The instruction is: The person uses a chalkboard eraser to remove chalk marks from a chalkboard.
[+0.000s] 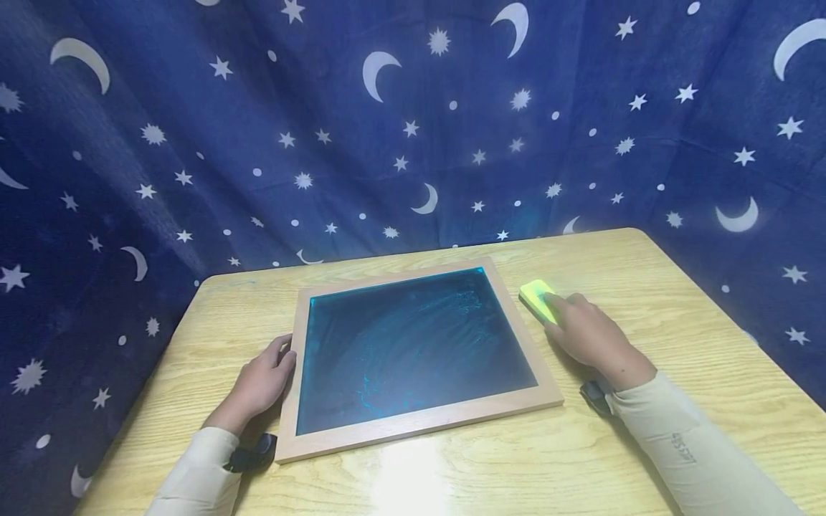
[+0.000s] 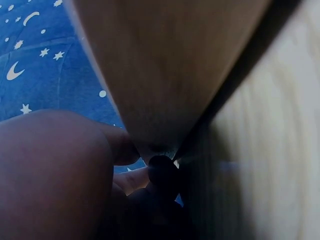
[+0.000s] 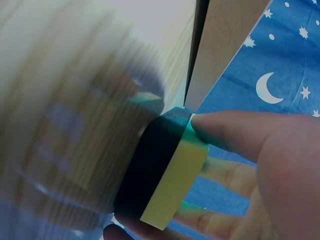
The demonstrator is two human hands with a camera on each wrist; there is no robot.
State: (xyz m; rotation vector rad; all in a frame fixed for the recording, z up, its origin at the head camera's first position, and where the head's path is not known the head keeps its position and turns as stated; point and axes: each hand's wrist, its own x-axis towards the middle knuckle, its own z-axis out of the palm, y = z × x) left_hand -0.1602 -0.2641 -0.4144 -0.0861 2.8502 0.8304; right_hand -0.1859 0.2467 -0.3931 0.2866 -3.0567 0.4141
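Note:
A wood-framed blackboard [image 1: 419,344] lies on the table, its dark surface marked with smeared bluish chalk streaks. At its left edge, my left hand [image 1: 258,383] holds the frame's side. The left wrist view shows the thumb and fingers [image 2: 132,180] at the far end of the frame's side [image 2: 165,60], with the lower part in deep shadow. Right of the board, my right hand [image 1: 590,333] grips a yellow blackboard eraser [image 1: 537,297]. Its dark layer [image 3: 150,165] faces the table in the right wrist view, with the thumb against the yellow side.
The light wood-grain table [image 1: 677,315] extends around the board. Behind it and at both sides hangs a dark blue curtain [image 1: 348,129] with moons and stars. A black strap [image 1: 254,455] is on the left wrist and another black strap [image 1: 595,398] on the right.

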